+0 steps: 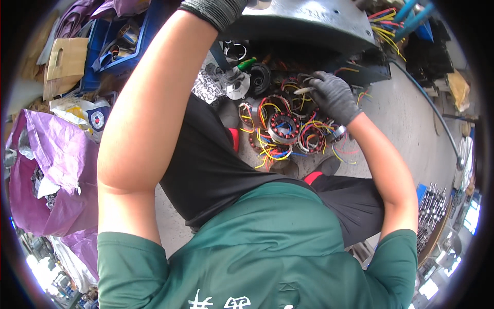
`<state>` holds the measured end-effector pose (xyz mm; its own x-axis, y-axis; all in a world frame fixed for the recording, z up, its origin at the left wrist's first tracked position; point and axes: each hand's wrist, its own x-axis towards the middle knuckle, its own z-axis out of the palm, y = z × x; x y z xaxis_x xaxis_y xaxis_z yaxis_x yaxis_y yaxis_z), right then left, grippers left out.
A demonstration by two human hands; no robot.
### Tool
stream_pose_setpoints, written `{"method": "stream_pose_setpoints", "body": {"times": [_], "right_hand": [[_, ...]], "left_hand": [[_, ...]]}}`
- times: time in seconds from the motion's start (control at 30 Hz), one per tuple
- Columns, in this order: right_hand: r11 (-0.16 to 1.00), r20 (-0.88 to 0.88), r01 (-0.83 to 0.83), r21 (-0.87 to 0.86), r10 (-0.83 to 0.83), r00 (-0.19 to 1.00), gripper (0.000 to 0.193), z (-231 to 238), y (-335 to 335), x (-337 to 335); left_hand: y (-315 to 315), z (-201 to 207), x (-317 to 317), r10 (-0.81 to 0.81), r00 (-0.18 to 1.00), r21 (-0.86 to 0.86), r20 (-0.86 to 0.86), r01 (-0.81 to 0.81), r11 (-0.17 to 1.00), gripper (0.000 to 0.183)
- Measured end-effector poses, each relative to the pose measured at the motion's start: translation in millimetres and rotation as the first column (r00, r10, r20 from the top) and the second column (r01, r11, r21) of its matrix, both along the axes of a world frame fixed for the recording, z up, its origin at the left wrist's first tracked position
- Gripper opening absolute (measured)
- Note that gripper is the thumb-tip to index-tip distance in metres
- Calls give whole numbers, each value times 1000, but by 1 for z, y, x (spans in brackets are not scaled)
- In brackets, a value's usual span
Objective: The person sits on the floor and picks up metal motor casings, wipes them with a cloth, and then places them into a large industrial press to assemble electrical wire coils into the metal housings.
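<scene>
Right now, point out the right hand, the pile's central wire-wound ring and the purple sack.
Right hand (334,96): head view, back of glove.
Central wire-wound ring (284,139): head view, metal wall.
Purple sack (64,157): head view, upper side.

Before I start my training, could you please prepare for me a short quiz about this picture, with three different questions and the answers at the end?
1. Multiple choice. Where does the pile of wire rings lie?
a) in the blue crate
b) on the floor
c) in the person's lap

2. Comparison. Which is nearer to this pile: the left hand or the right hand?

3. Fill in. The big sack at the left side of the picture is ______ in colour.

Key:
1. b
2. The right hand; the left hand is at the top edge of the picture.
3. Purple
</scene>
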<state>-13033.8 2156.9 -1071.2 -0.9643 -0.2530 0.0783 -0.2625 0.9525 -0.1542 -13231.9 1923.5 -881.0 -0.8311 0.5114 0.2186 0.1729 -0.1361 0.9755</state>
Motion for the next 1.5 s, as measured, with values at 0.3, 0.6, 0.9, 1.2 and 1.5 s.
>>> {"method": "stream_pose_setpoints", "body": {"times": [0.3, 0.6, 0.9, 1.2, 1.5], "right_hand": [[910, 269, 345, 228, -400, 876, 35, -135, 47, -84], [888, 560, 94, 451, -363, 745, 32, -114, 16, -90], [901, 129, -75, 428, 21, 991, 22, -121, 54, -44], [-47, 386, 384, -922, -50, 921, 79, 117, -20, 19], [44, 293, 322, -946, -314, 903, 66, 113, -30, 69]], "left_hand": [[-6, -19, -43, 137, 991, 72, 3, -137, 988, 45], [-20, -8, -25, 206, 974, -51, 92, -202, 978, 52], [22, -7, -28, -5, 988, -64, 154, 15, 998, 53], [61, -7, 48, -318, 939, 105, 130, 306, 946, 56], [73, -20, 133, -459, 886, -10, 63, 461, 887, 74]]}}
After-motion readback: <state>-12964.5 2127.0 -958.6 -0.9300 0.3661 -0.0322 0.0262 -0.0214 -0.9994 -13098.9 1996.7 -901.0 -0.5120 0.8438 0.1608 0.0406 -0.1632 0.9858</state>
